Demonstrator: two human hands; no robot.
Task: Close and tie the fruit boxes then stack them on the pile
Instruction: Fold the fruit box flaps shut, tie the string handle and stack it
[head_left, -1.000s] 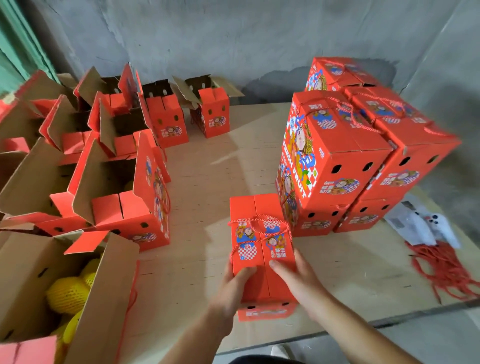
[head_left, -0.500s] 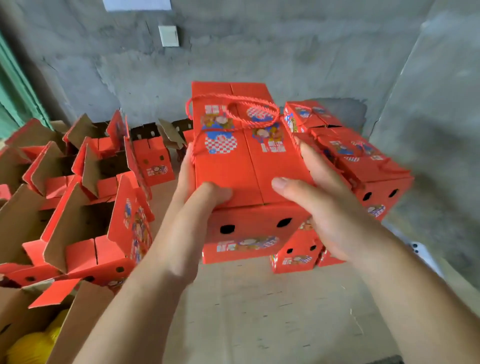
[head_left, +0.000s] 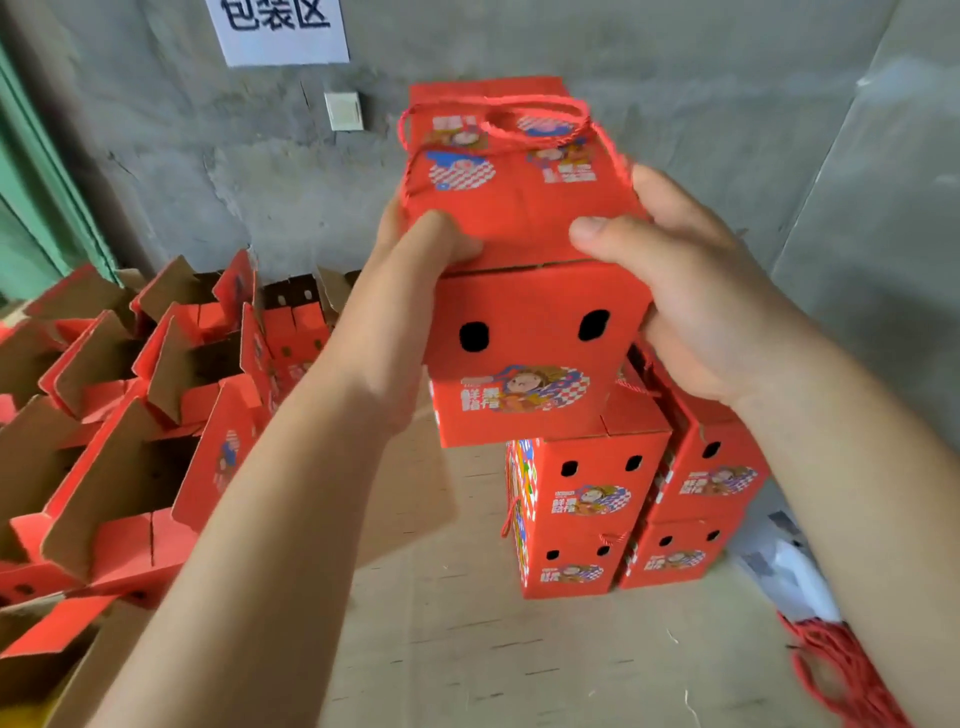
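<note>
Red box (head_left: 524, 291): closed, tied with red cord (head_left: 498, 130), held up in the air above the pile (head_left: 628, 499).
Left hand (head_left: 410, 291): clamped on the box's left side, thumb curled over the lid.
Right hand (head_left: 691, 291): clamped on the right side (thumb on the lid).
Pile: closed red boxes stacked two high on the plywood table (head_left: 467, 649).
Left of table: open boxes (head_left: 156, 389), flaps up.
Wall: grey concrete with a paper sign (head_left: 280, 28).

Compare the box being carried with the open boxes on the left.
The carried box has its flaps shut and a red cord tied over them; the open boxes have flaps up and show brown insides. The left hand and right hand hold it in the air above the pile; the open boxes sit on the table. Both are red.
</note>
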